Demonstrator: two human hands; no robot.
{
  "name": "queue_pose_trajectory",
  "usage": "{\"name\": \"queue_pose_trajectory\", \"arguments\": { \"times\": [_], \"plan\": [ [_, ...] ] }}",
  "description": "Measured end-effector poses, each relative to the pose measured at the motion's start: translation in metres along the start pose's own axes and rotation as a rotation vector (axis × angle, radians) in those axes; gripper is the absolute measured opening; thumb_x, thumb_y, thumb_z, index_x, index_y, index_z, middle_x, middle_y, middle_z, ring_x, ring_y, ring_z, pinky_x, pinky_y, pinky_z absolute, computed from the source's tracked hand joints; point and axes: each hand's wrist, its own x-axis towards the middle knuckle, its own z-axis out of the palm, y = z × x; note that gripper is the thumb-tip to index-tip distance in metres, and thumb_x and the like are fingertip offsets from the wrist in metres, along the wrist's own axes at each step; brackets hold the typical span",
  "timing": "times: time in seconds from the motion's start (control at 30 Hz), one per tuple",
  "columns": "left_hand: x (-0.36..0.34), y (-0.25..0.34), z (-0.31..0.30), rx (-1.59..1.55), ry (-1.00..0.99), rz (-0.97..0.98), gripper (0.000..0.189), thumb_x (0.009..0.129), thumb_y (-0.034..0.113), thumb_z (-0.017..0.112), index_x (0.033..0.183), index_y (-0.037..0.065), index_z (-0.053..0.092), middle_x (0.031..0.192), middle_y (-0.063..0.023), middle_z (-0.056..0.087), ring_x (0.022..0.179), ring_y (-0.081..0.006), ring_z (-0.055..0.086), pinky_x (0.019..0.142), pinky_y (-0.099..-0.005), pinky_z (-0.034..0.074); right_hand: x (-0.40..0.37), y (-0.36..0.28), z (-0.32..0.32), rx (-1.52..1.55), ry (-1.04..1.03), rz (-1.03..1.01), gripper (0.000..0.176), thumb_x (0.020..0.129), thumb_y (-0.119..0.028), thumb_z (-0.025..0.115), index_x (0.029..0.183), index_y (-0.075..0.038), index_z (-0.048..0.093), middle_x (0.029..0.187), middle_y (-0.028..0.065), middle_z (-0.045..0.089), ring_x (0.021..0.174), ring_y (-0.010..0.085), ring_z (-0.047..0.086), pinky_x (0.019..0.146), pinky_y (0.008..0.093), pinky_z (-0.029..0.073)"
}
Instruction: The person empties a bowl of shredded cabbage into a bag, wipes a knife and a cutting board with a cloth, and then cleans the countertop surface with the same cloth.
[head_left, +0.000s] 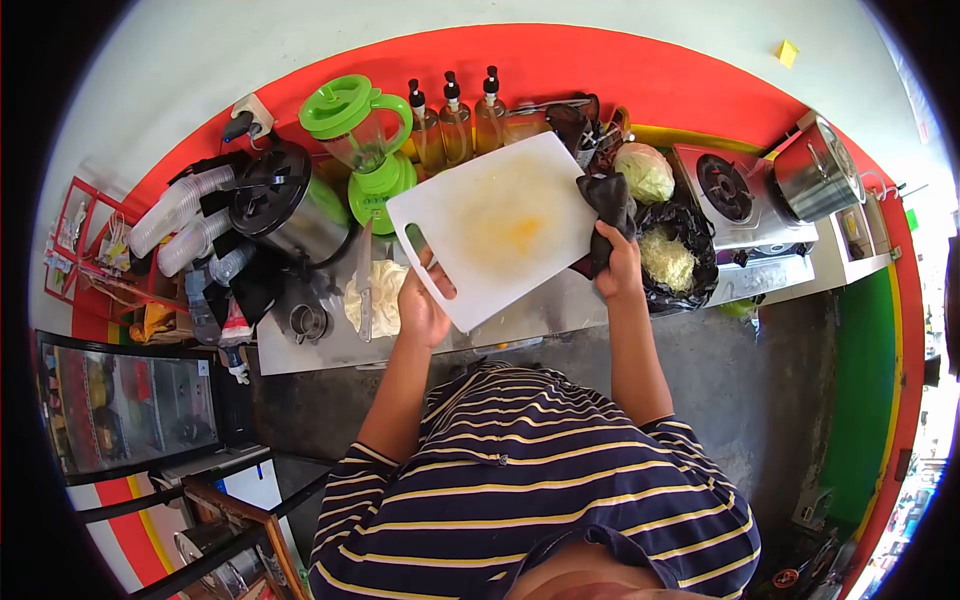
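With the fingers of my left hand I hold the white cutting board by its left handle slot; my right hand has its fingers bunched around a dark cloth at the board's right edge, over the table.

You can read no word, brand or number here. Far to the left of the white cutting board, and lower, the glass-door cabinet carries a small pale label, too small for you to read. Above the board and to its right, a yellow paper is on the wall; whether it bears writing, you cannot tell.
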Motion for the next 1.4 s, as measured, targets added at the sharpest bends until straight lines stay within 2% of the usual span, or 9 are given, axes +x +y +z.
{"name": "queue_pose_trajectory", "arguments": {
  "times": [0.13,0.37,0.43,0.6,0.77,0.87,1.17,1.33,1.4],
  "plan": [
    [-0.02,0.032,0.05,-0.488,-0.184,-0.157,0.067,0.102,0.034,0.051,0.159,0.002,0.035,0.154,-0.0183,0.051,0.138,-0.0359,0.052,0.116,-0.0479,0.04,-0.019,-0.01,0.017,-0.198,-0.056,-0.214,0.033,0.095,0.001,0.067,0.128,0.001,0.064,0.12,0.0092,0.071,0.104,0.0211,0.07,0.086,0.0373,0.058],
    [-0.008,0.012,0.013,-0.205,-0.221,-0.038,0.079,0.076,0.001,0.055,0.153,0.003,0.039,0.145,-0.0169,0.053,0.134,-0.0338,0.055,0.112,-0.0486,0.045,-0.023,-0.022,0.03,-1.309,0.051,-0.524,0.039,0.094,-0.01,0.071,0.13,0.002,0.061,0.118,0.0217,0.067,0.109,0.0408,0.064,0.096,0.0471,0.05],
    [-0.012,0.013,0.036,-0.134,-0.159,-0.002,0.084,0.072,-0.002,0.052,0.154,0.006,0.037,0.14,-0.0161,0.056,0.132,-0.0338,0.056,0.113,-0.0487,0.046,-0.021,-0.008,0.03,-1.532,0.157,-0.896,0.046,0.091,-0.012,0.073,0.132,0.001,0.057,0.122,0.0281,0.057,0.114,0.0494,0.055,0.101,0.0505,0.045],
    [-0.009,0.006,0.052,-0.124,-0.119,0.014,0.084,0.073,-0.007,0.045,0.155,0.01,0.038,0.135,-0.0128,0.06,0.116,-0.0277,0.065,0.094,-0.0415,0.059,-0.063,0.028,0.095,-1.106,-0.396,-0.541,0.051,0.094,-0.012,0.073,0.136,-0.001,0.048,0.142,0.02,0.053,0.124,0.0337,0.056,0.107,0.0431,0.045],
    [-0.008,0.015,0.037,-0.022,-0.085,0.033,0.083,0.074,-0.005,0.048,0.156,0.009,0.036,0.144,-0.0148,0.054,0.132,-0.0319,0.056,0.111,-0.0461,0.049,-0.086,0.044,0.116,-1.204,-0.962,-0.6,0.053,0.09,-0.015,0.074,0.139,-0.005,0.057,0.143,0.0213,0.054,0.134,0.0401,0.051,0.113,0.0477,0.04],
    [-0.017,0.016,0.037,-0.08,-0.063,0.09,0.082,0.072,-0.005,0.047,0.153,0.007,0.039,0.135,-0.0143,0.058,0.12,-0.0291,0.062,0.1,-0.0421,0.054,-0.079,0.038,0.117,-1.532,-0.848,-1.049,0.047,0.091,-0.023,0.073,0.135,-0.012,0.063,0.145,0.0188,0.054,0.14,0.0414,0.045,0.116,0.0549,0.034],
    [-0.04,0.015,0.054,-0.036,-0.021,0.089,0.086,0.066,-0.003,0.046,0.151,0.004,0.04,0.127,-0.0143,0.062,0.113,-0.0284,0.066,0.1,-0.0401,0.055,-0.068,0.06,0.128,-1.159,-0.556,-0.768,0.04,0.082,-0.01,0.08,0.12,-0.011,0.069,0.126,0.0184,0.055,0.116,0.0415,0.054,0.099,0.0497,0.047],
    [-0.041,-0.002,0.036,-0.001,0.01,0.084,0.055,0.105,0.008,0.049,0.158,0.012,0.037,0.148,-0.0072,0.052,0.13,-0.0202,0.059,0.103,-0.0352,0.054,-0.103,0.083,0.162,-1.332,-0.866,-0.886,0.051,0.078,-0.007,0.076,0.127,-0.014,0.067,0.127,0.0176,0.051,0.113,0.0421,0.054,0.099,0.0503,0.047],
    [-0.043,0.004,0.034,0.042,0.033,0.079,0.061,0.1,0.003,0.049,0.159,0.013,0.035,0.147,-0.0073,0.053,0.127,-0.0202,0.06,0.099,-0.0344,0.055,-0.093,0.086,0.163,-1.321,-0.895,-0.92,0.053,0.077,-0.006,0.076,0.128,-0.015,0.066,0.125,0.0178,0.052,0.113,0.0412,0.055,0.099,0.0492,0.048]
  ]
}}
